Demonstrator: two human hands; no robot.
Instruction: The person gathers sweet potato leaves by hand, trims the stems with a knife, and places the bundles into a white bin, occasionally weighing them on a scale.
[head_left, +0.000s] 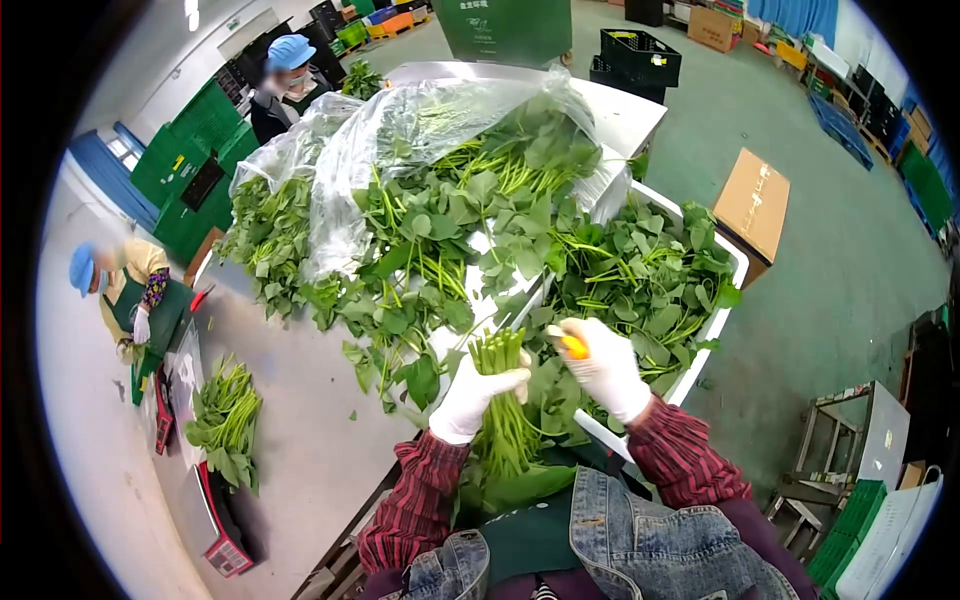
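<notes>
My left hand (478, 393), in a white glove, grips a bunch of green stems (505, 425) upright, cut ends up and leaves hanging down near my apron. To its right, my gloved right hand (603, 368) is closed around an orange-yellow tool (574, 346); the tool's far end is too small to make out. The two hands are apart. In front of them lies a large heap of leafy greens (430, 225), partly under clear plastic (345, 165). More greens (640, 270) fill a white-rimmed bin (738, 262) at the right.
At the left, a bundle of greens (228, 412) lies by red-and-black scales (222, 535). Two co-workers in blue caps stand at the left and the far left side. A cardboard box (752, 207) is beyond the bin. Black crates (637, 62) and a green container (505, 30) stand behind the table.
</notes>
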